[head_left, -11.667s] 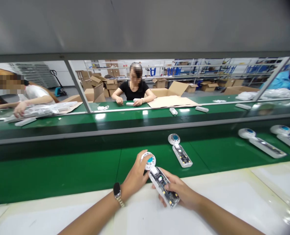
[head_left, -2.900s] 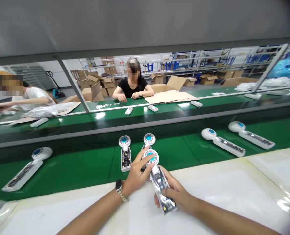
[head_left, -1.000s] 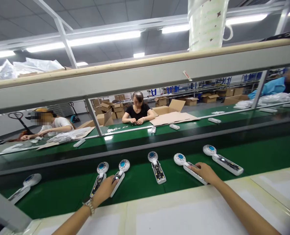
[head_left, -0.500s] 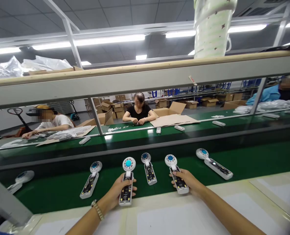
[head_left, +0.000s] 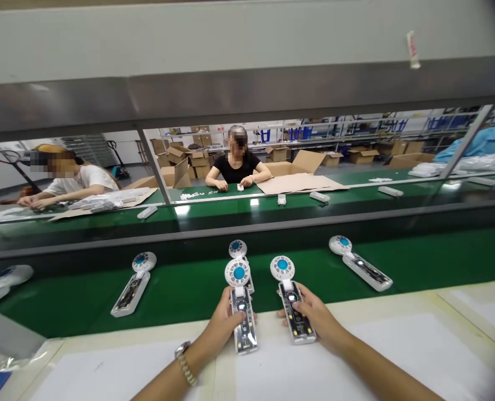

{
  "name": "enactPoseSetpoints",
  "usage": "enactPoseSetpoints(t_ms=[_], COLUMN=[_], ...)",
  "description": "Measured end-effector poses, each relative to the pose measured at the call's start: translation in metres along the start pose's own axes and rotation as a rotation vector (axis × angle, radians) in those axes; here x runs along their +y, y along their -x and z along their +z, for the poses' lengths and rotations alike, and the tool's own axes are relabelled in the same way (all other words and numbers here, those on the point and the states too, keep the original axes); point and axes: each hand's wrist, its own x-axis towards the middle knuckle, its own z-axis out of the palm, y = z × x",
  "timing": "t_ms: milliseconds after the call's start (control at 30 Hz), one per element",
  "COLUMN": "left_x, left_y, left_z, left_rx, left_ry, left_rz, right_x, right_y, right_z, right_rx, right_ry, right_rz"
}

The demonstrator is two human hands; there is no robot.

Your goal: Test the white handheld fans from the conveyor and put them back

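Observation:
My left hand [head_left: 220,324] is closed around a white round-headed electronic device [head_left: 247,337]. Its head has a blue centre ringed by slots, and its body shows a bare circuit board. The thumb lies on the board, below a small white light. In my right hand [head_left: 320,323] is a second device of the same kind [head_left: 302,333], also lit, with the thumb on its board. Both are held upright, heads away from me. Partly hidden behind the left one, another such device [head_left: 238,248] lies on the green conveyor belt [head_left: 180,295].
More of these devices lie on the belt, one at left [head_left: 131,294], one at right [head_left: 366,272] and one at far left [head_left: 13,275]. A cream table edge [head_left: 201,334] runs in front. Co-workers sit beyond, and a grey beam [head_left: 230,94] crosses above.
My left hand has moved right with its device, which now overlaps the one behind. Small white lights now show on both held boards. The view has tipped downward.

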Motion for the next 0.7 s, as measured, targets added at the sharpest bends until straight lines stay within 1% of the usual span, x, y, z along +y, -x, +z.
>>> enactPoseSetpoints(t_ms=[133,200,300,400,500,600,700], left_x=[0.0062,0.0092,0.0108,0.0087,0.0064,0.0070,0.0086], left_y=[0.0044,0.0061,0.0069,0.0055,0.0042,0.0044,0.0055], left_z=[0.0059,0.0089,0.0100,0.0081,0.0067,0.0080,0.0102], left_rx=[-0.027,-0.020,-0.002,0.004,0.015,0.040,0.028], left_ry=[-0.021,-0.016,-0.014,0.009,0.043,0.048,0.035], left_rz=[-0.034,-0.035,-0.042,-0.061,-0.044,-0.028,-0.053], right_x=[0.0070,0.0084,0.0070,0.0043,0.0021,0.0004,0.0008], right_y=[-0.0004,0.0001,0.0015,0.0025,0.0033,0.0039,0.0042], right_z=[-0.0026,-0.0028,-0.0023,-0.0016,-0.0005,0.0006,0.0000], right_rx=[-0.070,-0.061,-0.039,-0.048,-0.047,-0.050,-0.053], right_ry=[0.059,0.076,0.091,0.071,0.068,0.079,0.075], right_rz=[-0.044,-0.058,-0.041,-0.054,-0.063,-0.046,-0.035])
